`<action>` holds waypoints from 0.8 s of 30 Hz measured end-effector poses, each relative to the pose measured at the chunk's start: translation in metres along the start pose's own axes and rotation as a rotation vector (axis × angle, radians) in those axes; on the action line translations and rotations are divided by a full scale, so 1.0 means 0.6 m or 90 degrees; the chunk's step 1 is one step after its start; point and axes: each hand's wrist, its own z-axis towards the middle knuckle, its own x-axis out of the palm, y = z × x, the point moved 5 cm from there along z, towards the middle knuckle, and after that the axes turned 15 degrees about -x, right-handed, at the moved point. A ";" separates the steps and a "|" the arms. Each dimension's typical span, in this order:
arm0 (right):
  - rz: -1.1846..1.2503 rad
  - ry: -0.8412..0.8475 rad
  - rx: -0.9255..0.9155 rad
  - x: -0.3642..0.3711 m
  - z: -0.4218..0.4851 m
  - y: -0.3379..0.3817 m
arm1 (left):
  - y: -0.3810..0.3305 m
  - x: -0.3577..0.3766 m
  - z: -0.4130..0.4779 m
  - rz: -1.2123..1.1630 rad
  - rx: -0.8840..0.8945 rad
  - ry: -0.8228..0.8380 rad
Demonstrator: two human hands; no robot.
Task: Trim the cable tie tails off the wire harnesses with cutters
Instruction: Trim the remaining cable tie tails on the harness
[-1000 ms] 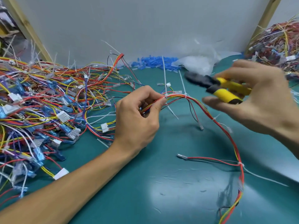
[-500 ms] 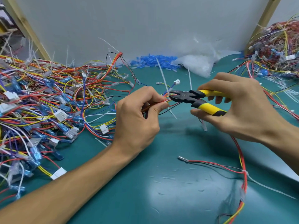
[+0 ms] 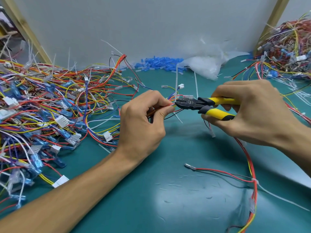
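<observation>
My left hand [image 3: 143, 125] pinches a wire harness [image 3: 250, 158] of red, yellow and orange wires just above the green mat. A white cable tie tail [image 3: 176, 83] sticks up from the bundle beside my fingertips. My right hand [image 3: 249, 111] grips the yellow and black handles of the cutters [image 3: 202, 105]. The cutters' dark jaws sit at the bundle, right next to my left thumb and at the base of the tie tail. The harness trails under my right hand and loops down to the lower right, where another tie [image 3: 255, 180] with a long tail sits.
A big tangle of harnesses [image 3: 47, 105] with blue and white connectors covers the left of the green mat [image 3: 151, 199]. Another pile [image 3: 289, 52] lies at the back right. Blue terminal sleeves [image 3: 158, 62] and a clear plastic bag [image 3: 205, 64] rest against the grey back wall.
My right hand came down and left with the cutters, from raised off the harness to jaws set at the bundle by my left fingertips. My left hand stayed holding the harness.
</observation>
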 end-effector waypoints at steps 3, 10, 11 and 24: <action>-0.015 -0.030 0.001 0.001 -0.001 -0.001 | -0.002 0.001 0.000 -0.017 -0.016 0.014; -0.034 -0.089 0.036 0.007 -0.005 0.005 | -0.002 0.007 0.004 0.008 -0.052 0.095; -0.042 -0.092 0.039 0.008 -0.005 0.007 | -0.002 0.007 0.004 0.003 -0.055 0.096; -0.039 -0.050 0.026 0.007 -0.001 0.016 | 0.001 -0.006 0.006 -0.026 -0.020 0.002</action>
